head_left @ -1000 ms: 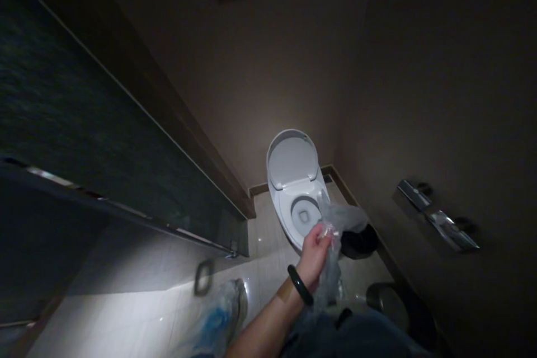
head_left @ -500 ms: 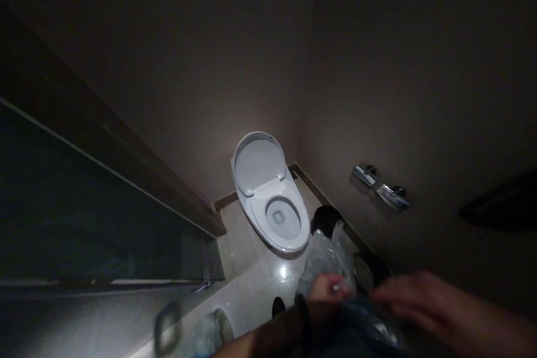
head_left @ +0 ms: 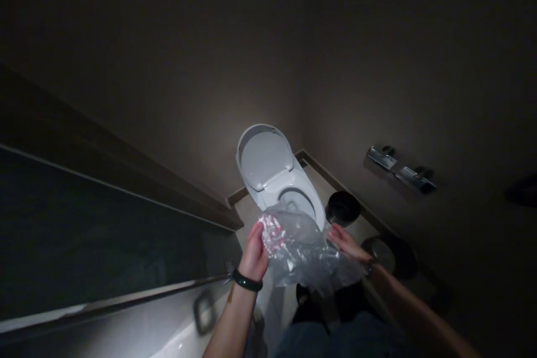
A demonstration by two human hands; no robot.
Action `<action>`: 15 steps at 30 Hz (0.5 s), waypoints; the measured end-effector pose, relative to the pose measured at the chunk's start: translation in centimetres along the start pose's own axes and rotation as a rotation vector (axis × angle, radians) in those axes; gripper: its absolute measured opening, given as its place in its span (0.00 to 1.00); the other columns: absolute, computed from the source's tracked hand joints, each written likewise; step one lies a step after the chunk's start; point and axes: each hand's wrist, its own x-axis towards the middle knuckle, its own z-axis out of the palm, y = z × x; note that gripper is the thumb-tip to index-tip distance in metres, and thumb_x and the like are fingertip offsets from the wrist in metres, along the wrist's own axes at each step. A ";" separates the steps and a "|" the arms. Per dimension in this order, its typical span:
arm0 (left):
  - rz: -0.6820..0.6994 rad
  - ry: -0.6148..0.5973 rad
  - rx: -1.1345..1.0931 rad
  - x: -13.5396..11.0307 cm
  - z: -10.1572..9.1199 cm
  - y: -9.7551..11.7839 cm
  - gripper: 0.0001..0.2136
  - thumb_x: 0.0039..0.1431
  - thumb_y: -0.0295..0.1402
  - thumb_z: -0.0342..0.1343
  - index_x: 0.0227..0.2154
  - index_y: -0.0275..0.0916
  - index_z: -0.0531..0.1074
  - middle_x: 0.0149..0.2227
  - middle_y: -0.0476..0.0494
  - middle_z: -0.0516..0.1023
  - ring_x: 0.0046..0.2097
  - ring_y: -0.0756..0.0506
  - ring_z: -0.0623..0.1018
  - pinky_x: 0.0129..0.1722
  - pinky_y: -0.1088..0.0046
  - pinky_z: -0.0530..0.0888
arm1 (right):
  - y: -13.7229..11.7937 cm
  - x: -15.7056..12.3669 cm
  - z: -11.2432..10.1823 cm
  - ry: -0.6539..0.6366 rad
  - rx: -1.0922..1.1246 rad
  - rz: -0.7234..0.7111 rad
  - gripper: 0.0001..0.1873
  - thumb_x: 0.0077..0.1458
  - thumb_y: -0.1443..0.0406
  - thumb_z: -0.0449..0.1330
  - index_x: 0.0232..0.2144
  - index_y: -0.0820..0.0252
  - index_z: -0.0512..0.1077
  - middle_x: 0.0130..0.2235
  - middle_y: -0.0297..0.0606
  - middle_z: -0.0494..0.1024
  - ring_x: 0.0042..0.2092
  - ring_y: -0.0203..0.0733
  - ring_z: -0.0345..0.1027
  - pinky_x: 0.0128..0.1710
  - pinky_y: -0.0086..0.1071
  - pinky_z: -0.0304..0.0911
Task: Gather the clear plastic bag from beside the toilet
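In the head view, the person's got a crinkly clear plastic bag (head_left: 306, 251) stretched between both hands, down around 5 o'clock from the middle of the shot. The left hand (head_left: 253, 250), at the bag's 9 o'clock, is pinching its edge between thumb and fingers, with a dark bracelet (head_left: 247, 281) on that wrist. The right hand (head_left: 344, 240), over at 3 o'clock, looks to be pinching the opposite edge. Toilet (head_left: 272, 183) with the lid up sits at 11 o'clock from the bag, black bin (head_left: 335, 217) at 2.
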 end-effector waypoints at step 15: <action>0.131 0.057 0.247 -5.6 12.0 -6.2 0.22 0.48 0.41 0.71 0.44 0.34 0.77 0.19 0.53 0.71 0.19 0.54 0.65 0.15 0.82 0.59 | -6.9 12.4 -9.3 -0.282 -0.041 -0.181 0.55 0.43 0.29 0.57 0.62 0.60 0.66 0.67 0.56 0.65 0.70 0.60 0.55 0.72 0.51 0.47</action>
